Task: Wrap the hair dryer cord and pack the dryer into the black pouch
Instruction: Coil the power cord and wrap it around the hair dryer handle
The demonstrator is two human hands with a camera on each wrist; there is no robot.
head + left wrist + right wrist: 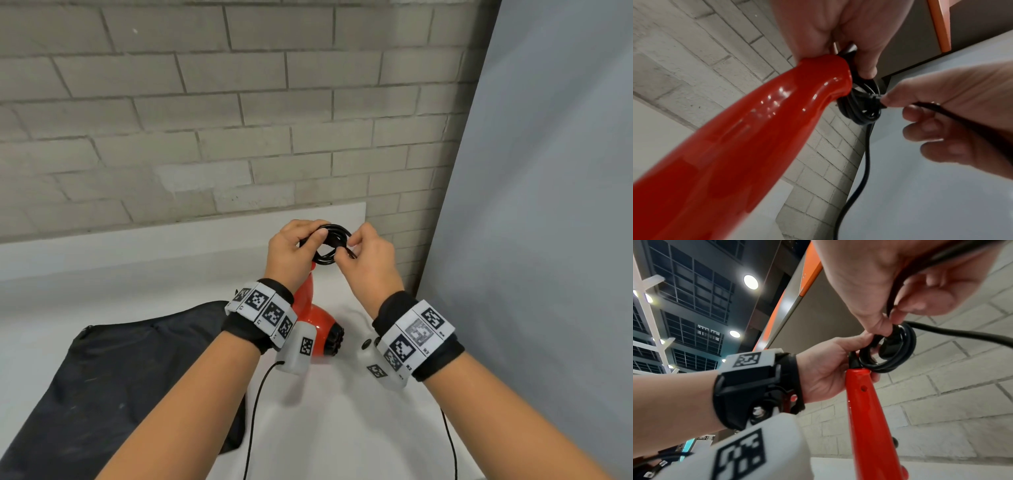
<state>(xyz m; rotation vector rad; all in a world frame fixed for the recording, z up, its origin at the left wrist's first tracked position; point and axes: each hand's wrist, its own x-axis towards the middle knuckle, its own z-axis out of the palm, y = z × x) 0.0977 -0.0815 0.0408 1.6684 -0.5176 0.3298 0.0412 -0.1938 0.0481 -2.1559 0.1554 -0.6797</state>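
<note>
Both wrists wear tagged bands. Our left hand [291,251] grips the coiled cord [330,244] above the white table [342,411]; our right hand [368,255] pinches its end. We see the red dryer [313,320] standing handle-up beside the black pouch [113,377], near a brick wall [205,120].

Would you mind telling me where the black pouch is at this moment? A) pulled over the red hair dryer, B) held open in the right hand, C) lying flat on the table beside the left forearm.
C: the black pouch lies flat on the white table left of the left forearm, while both hands work the coiled cord above the red hair dryer.
</note>
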